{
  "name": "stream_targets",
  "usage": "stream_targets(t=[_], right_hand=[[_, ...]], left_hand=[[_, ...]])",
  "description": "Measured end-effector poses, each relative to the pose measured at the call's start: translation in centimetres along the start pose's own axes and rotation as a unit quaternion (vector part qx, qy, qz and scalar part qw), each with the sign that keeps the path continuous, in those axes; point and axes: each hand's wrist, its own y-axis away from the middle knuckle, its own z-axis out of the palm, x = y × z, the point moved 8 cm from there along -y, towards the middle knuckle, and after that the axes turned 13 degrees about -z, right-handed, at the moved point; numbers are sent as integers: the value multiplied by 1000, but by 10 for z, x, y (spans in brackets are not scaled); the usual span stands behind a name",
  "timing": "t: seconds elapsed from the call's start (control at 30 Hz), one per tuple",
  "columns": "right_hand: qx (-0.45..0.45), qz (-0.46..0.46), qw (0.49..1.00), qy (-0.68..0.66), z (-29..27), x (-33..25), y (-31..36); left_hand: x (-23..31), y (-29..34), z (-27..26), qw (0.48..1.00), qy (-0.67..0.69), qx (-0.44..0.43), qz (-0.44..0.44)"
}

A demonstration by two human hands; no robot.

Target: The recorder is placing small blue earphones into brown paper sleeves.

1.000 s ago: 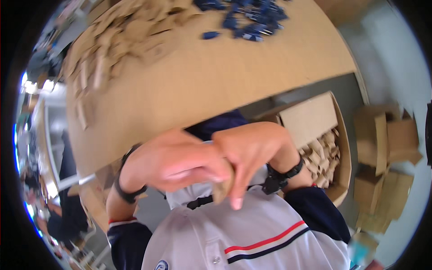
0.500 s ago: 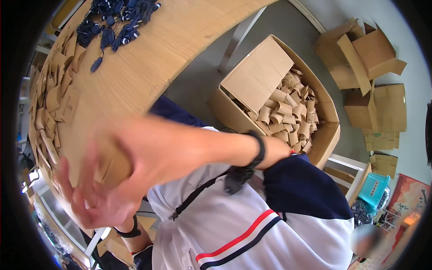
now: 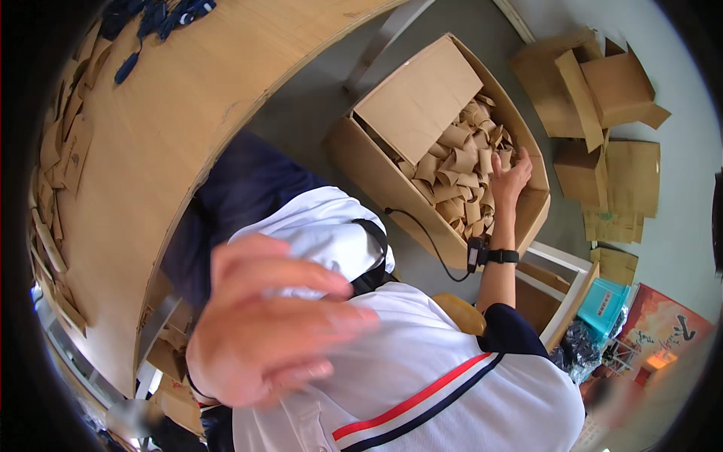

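My right hand (image 3: 512,179) reaches into a large cardboard box (image 3: 533,203) on the right, thumb and fingers apart over a pile of small curved brown cardboard sleeves (image 3: 459,162). It touches or nearly touches those at the box's right side, and I see no grip on any of them. Close to the camera, in front of my shirt, my left hand (image 3: 271,320) is blurred, its fingers loosely bent and apart with nothing visible in them. A black strap with a small device (image 3: 478,255) and cable sits at my right wrist.
A wooden table (image 3: 196,90) curves along the left, bearing flat brown cardboard pieces (image 3: 64,151) and dark blue corded items (image 3: 162,16). Empty cartons (image 3: 595,90) stand by the wall at right. A turquoise bin (image 3: 602,307) is at lower right.
My right hand has swung from the left, where a brown cardboard sleeve showed by my hands, over to the box. My left hand is now apart in front of my shirt. The view has shifted.
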Motion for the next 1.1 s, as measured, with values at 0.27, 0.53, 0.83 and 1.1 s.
stream_targets(t=[0.27,0.53,0.83,1.1], right_hand=[[-287,-174,939,-72,96,-37,31],[-205,-170,953,-144,52,-41,55],[-159,112,972,-130,55,-1,79],[-440,222,847,-200,82,28,99]], left_hand=[[66,-11,27,820,438,229,290],[60,-7,26,498,776,300,245],[-2,11,-26,692,709,97,100],[-28,34,-48,687,703,161,92]])
